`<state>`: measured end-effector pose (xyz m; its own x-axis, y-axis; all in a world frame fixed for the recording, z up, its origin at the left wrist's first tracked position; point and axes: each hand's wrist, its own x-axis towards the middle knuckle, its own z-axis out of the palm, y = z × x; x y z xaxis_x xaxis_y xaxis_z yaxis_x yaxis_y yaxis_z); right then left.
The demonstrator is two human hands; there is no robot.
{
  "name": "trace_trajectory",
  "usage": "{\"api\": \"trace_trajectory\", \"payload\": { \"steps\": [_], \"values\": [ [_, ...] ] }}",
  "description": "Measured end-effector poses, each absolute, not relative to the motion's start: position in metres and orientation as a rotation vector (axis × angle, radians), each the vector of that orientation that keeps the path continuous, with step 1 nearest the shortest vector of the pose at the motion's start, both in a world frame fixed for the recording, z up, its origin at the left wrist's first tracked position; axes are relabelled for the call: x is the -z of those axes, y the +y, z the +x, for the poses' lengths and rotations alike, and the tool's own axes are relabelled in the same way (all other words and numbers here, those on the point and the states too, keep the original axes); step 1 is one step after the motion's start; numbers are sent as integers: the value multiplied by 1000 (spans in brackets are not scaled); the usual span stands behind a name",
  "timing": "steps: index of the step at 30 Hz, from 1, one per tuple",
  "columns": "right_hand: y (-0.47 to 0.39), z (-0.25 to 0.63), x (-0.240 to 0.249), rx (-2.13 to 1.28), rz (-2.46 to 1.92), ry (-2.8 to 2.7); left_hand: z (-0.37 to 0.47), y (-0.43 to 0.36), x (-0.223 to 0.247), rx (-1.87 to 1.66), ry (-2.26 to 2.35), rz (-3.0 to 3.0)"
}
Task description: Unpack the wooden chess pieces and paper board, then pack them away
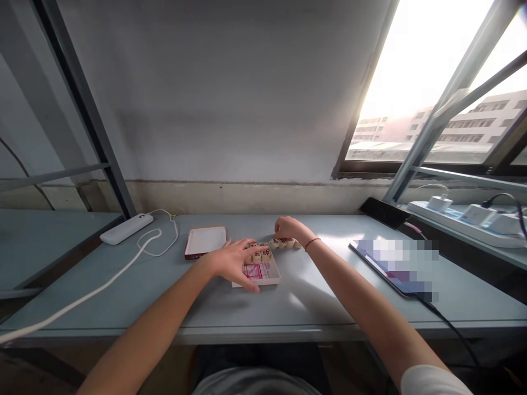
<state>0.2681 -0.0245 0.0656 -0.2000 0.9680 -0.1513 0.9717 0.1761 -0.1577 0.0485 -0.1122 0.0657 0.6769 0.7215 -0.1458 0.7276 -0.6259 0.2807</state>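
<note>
My left hand (233, 263) lies with spread fingers over a small white box (269, 280), thumb toward its near edge. Inside the box, round Chinese chess pieces (257, 257) with dark and red characters fill the far part. A sheet with pink-red lines (257, 271) shows in the near part. To the right of the box, a short row of more round pieces (274, 244) rests on the table. My right hand (290, 227) reaches down on this row from behind, its fingers curled and closed at a piece; the fingertips are partly hidden.
Left of the box lies an open lid (206, 240) with a white inside. A white device (127, 228) with a white cable sits further left. At the right are a tablet-like device (387, 269), its screen blurred, a black object (385, 213) and a power strip (465, 222).
</note>
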Motion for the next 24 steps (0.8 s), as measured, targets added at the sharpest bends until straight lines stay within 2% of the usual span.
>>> {"api": "trace_trajectory", "payload": {
  "steps": [8,10,13,17,20,24],
  "values": [
    [-26,271,-71,264,2004,2466,44,-100,-59,43,1177,2594],
    [-31,271,-72,333,2044,2584,43,-95,-56,-4,1165,2622],
    [-43,266,-71,718,2016,2795,42,-89,-52,-161,1137,2674],
    [-59,252,-60,1276,1844,2932,44,-84,-49,-588,1168,2546],
    [-65,242,-51,1483,1744,2996,46,-83,-48,-861,1101,2493],
    [-69,241,-47,1768,1658,2941,48,-85,-49,-937,1035,2470]
  ]
}}
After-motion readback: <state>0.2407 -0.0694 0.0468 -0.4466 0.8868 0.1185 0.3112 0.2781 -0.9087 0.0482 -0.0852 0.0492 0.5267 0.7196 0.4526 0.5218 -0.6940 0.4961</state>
